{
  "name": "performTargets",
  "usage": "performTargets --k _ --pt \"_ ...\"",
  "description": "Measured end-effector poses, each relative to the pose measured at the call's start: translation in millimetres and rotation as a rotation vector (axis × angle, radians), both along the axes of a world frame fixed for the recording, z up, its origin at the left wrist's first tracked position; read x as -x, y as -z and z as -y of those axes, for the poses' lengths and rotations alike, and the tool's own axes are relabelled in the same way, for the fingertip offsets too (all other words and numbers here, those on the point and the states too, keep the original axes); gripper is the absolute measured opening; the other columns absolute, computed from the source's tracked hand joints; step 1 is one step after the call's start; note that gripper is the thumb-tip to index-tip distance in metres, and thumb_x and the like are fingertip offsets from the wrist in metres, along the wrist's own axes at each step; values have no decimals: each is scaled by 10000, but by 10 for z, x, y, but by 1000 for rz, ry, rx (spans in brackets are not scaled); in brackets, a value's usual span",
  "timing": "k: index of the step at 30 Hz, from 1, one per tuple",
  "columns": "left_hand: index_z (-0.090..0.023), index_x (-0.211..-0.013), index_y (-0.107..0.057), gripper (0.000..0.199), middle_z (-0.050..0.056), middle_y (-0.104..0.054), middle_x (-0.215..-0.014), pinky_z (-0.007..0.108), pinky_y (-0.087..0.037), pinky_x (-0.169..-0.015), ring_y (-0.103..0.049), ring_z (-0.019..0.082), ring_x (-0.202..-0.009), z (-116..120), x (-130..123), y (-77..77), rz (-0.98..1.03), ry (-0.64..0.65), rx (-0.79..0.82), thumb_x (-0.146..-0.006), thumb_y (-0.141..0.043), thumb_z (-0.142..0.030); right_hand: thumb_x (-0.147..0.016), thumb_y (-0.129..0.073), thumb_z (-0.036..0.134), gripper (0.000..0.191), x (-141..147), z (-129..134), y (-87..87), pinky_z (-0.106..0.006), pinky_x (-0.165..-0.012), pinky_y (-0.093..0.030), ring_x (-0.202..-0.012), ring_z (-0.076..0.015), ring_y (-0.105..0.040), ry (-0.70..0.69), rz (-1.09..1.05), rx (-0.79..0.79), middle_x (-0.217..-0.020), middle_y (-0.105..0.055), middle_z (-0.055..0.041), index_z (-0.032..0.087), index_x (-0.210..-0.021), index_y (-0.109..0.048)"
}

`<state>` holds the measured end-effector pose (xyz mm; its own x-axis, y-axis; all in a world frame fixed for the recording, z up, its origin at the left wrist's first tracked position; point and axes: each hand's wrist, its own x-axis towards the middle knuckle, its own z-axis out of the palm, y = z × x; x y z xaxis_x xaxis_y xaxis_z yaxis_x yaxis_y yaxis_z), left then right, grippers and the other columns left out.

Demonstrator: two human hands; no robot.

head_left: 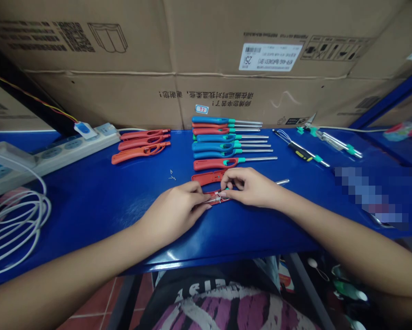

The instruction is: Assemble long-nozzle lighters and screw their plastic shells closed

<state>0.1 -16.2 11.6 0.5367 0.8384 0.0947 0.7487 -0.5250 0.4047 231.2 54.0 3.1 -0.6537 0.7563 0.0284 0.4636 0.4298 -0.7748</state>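
An opened red long-nosed lighter [219, 200] lies between my hands at the table's front, its inner parts showing. My left hand [176, 208] pinches its handle end. The thumb and fingers of my right hand [252, 187] are closed on the small parts inside the handle; exactly which part they hold is hidden. The lighter's metal tube [283, 182] sticks out to the right beyond my right hand. Just behind it lies a separate red handle shell [206, 177], partly covered by my right fingers.
Blue and red lighters [212, 146] lie in a stack behind my hands. Several red handle shells [142, 142] sit left, near tiny screws [172, 175]. A power strip [68, 149] and coiled white cable [16, 229] stand far left. A screwdriver [300, 151] lies right; a cardboard box [130, 98] stands behind.
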Motion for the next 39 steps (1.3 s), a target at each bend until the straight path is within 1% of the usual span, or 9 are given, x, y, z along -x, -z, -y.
performTargets --k 3,5,8,11,20,28,32,35,39 --pt "-234 -1142 -772 230 48 -636 -923 315 -514 -733 -643 194 -819 -5 -9 -2 0 2 -10 -987 -603 -252 -840 -715 220 63 -9 24 -11 -237 -578 -384 -636 -104 -513 -11 29 -71 -734 -592 12 171 -835 -675" --pt "-233 -1145 -770 230 45 -631 -913 312 -517 -731 -641 192 -820 -9 -11 -2 15 10 -12 -987 -604 -260 -893 -667 212 44 -35 43 -26 -245 -634 -414 -701 -119 -555 -99 46 -200 -806 -634 -9 178 -886 -694" --pt "-241 -1156 -766 233 39 -626 -897 305 -520 -721 -640 189 -813 -15 -8 -4 36 14 -12 -988 -605 -260 -963 -579 212 137 -95 62 -62 -270 -729 -450 -835 -150 -620 -240 116 -379 -984 -667 -51 185 -982 -712" --pt "-251 -1156 -767 233 37 -626 -893 309 -527 -736 -642 188 -815 -15 -5 -8 35 9 -7 -986 -608 -249 -974 -562 222 179 -156 64 -103 -273 -751 -466 -882 -160 -645 -307 178 -449 -1071 -666 -62 192 -1048 -722" --pt "-231 -1156 -768 236 43 -627 -906 313 -515 -728 -642 188 -801 -12 -10 -6 38 -1 3 -978 -612 -235 -983 -558 301 253 -232 107 -269 -288 -684 -441 -817 -165 -621 -387 385 -539 -1089 -621 -62 218 -1154 -724" --pt "-233 -1098 -794 206 37 -657 -869 283 -501 -708 -641 164 -774 -82 6 5 160 19 39 -975 -632 -267 -983 -567 323 348 -259 193 -440 -314 -687 -473 -821 -187 -622 -443 578 -530 -1149 -577 -92 244 -1305 -671" --pt "-211 -1070 -799 216 51 -679 -899 305 -519 -747 -656 176 -802 -85 15 -8 154 28 38 -988 -604 -256 -977 -582 330 362 -264 199 -436 -324 -712 -495 -844 -196 -635 -450 585 -508 -1170 -577 -98 252 -1322 -663" --pt "-204 -1090 -792 224 55 -679 -908 311 -523 -736 -658 182 -805 -72 12 -14 129 27 14 -988 -597 -248 -982 -577 338 362 -265 161 -391 -311 -715 -498 -877 -194 -648 -444 500 -498 -1167 -597 -87 258 -1327 -657" --pt "-201 -1117 -780 222 49 -684 -917 304 -526 -743 -665 178 -818 -53 2 -21 139 24 2 -979 -609 -231 -1002 -527 301 285 -320 28 -324 -294 -772 -502 -963 -189 -658 -277 342 -547 -1197 -635 -74 242 -1218 -703"
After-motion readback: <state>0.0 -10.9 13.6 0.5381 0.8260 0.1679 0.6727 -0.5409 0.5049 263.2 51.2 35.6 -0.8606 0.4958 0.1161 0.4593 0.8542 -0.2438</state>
